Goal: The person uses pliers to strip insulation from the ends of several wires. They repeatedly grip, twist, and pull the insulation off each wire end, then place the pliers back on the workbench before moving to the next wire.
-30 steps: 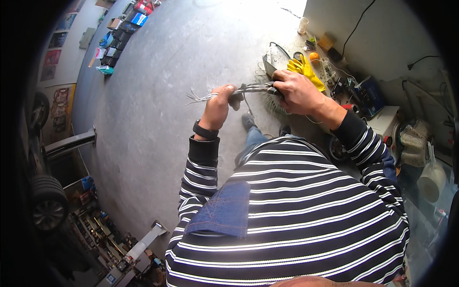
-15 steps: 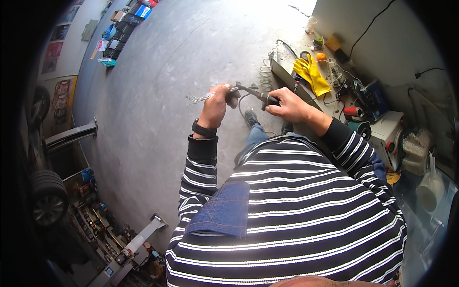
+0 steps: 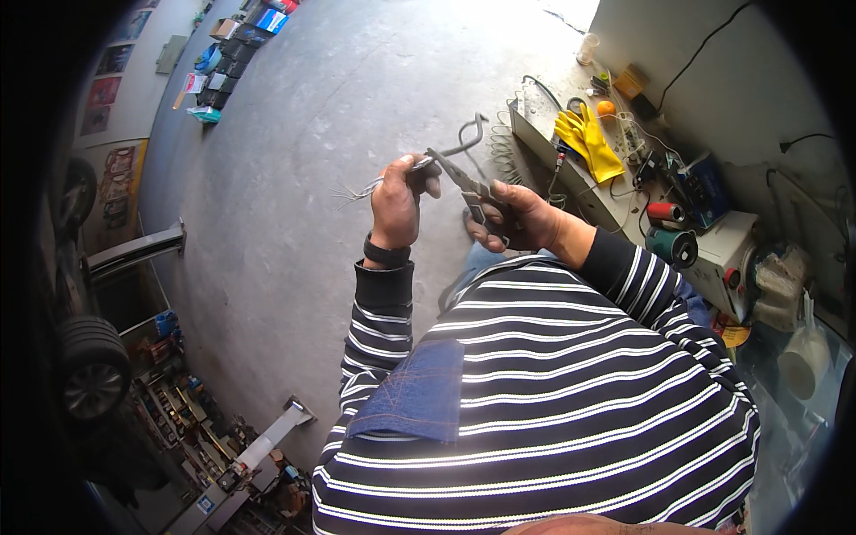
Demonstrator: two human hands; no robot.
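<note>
Closed around a cable, my left hand (image 3: 395, 207) is raised in front of my body. Loose thin grey wires (image 3: 358, 193) fan out from its left side. On the other side the cable's dark sheathed length (image 3: 468, 143) bends up and loops back. My right hand (image 3: 538, 218) grips pliers (image 3: 465, 183) with dark handles. Their tip reaches the cable just beside my left fingertips; whether the jaws pinch it is too small to tell. Part of the handles is hidden in my right palm.
On the right, a workbench (image 3: 571, 165) carries yellow gloves (image 3: 589, 143), an orange (image 3: 606, 108), a red can (image 3: 665, 211) and a green reel (image 3: 670, 247). A coiled hose (image 3: 504, 152) hangs at its edge. To the left are a car wheel (image 3: 91, 379) and lift arm (image 3: 138, 251).
My right hand has turned and moved slightly lower and left, its fingers now showing under the pliers. The cable's dark length has swung upward from hanging down.
</note>
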